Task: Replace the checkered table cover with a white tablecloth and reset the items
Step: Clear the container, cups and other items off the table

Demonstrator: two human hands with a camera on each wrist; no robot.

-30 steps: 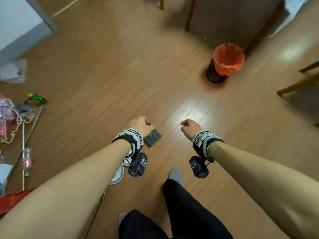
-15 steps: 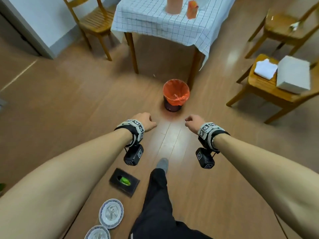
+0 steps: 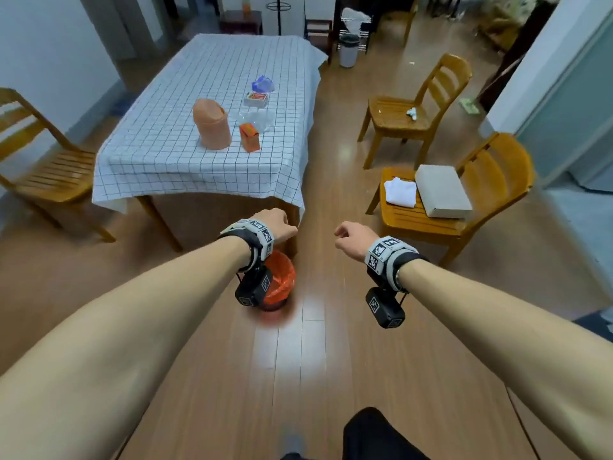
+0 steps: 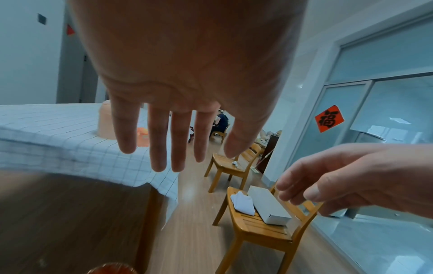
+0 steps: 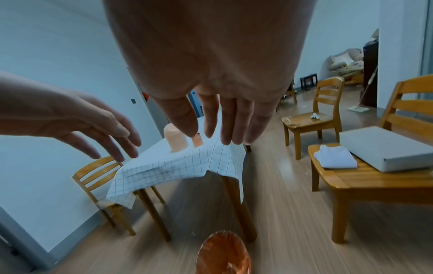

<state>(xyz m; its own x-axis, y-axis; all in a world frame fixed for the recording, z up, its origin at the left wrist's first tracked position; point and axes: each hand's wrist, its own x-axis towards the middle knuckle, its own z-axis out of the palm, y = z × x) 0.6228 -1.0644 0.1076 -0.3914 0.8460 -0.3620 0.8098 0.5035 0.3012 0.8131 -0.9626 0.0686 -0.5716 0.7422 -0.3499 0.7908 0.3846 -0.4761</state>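
Note:
The checkered cover (image 3: pixel 172 151) lies over the table ahead of me. On it stand a peach lidded bin (image 3: pixel 212 124), an orange carton (image 3: pixel 249 137), clear plastic (image 3: pixel 255 118), a small box (image 3: pixel 256 99) and a blue wrapper (image 3: pixel 262 84). A folded white cloth (image 3: pixel 400 192) sits on the near right chair (image 3: pixel 441 224) beside a grey box (image 3: pixel 442 190). My left hand (image 3: pixel 277 224) and right hand (image 3: pixel 350 235) hang in the air short of the table's near edge, both empty with fingers relaxed (image 4: pixel 159 148) (image 5: pixel 229 126).
An orange-lined waste bin (image 3: pixel 277 283) stands on the floor below my left wrist, by the table leg. One wooden chair (image 3: pixel 39 161) is left of the table, another (image 3: pixel 414 111) at the far right. A white bin (image 3: pixel 349 51) stands beyond the table.
My view has swung up from the floor to the table, which is now closer. The plates and dark tray on the floor have dropped out of sight. Both hands stay empty.

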